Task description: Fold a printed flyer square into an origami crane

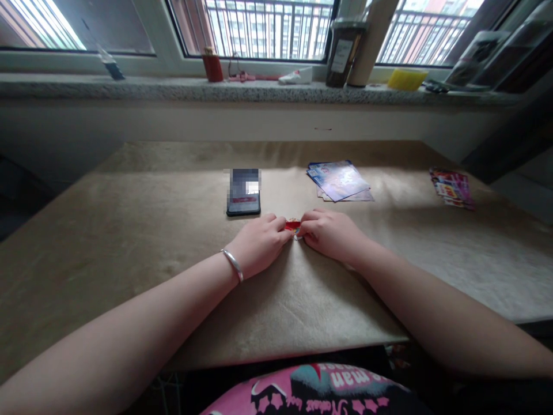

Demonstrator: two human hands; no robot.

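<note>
Fingers of the left hand [260, 241] and right hand [332, 233] pinch a small red paper [292, 225] between them, mid-table. Just beyond, left, lies a phone [244, 202]; far right of it, large cards [341, 180]; farthest right, small cards [453, 189].

Daylit windows [272, 29] above speckled sill [164, 91], tan tabletop [142, 230].

A red container [212, 65] and yellow block [406, 80] sit on the speckled windowsill [164, 90]
</note>
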